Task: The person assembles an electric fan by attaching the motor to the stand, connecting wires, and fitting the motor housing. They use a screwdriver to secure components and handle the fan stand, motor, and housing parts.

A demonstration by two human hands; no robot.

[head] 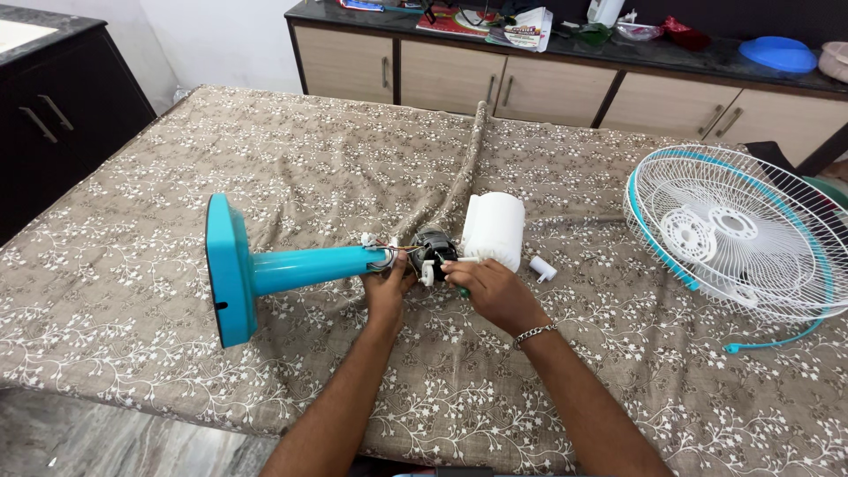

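A turquoise fan stand lies on its side on the patterned tablecloth, its round base to the left. At the stand's right end sits a dark fan motor with loose wires, and behind it a white motor cover. My left hand grips the wired end of the stand below the motor. My right hand, with a metal bracelet on the wrist, holds a green-handled tool against the motor's front; most of the tool is hidden.
A small white plastic cap lies right of the cover. White wire fan guards with a turquoise rim rest at the right. Cabinets with a cluttered dark counter stand behind the table; a dark cabinet is at left.
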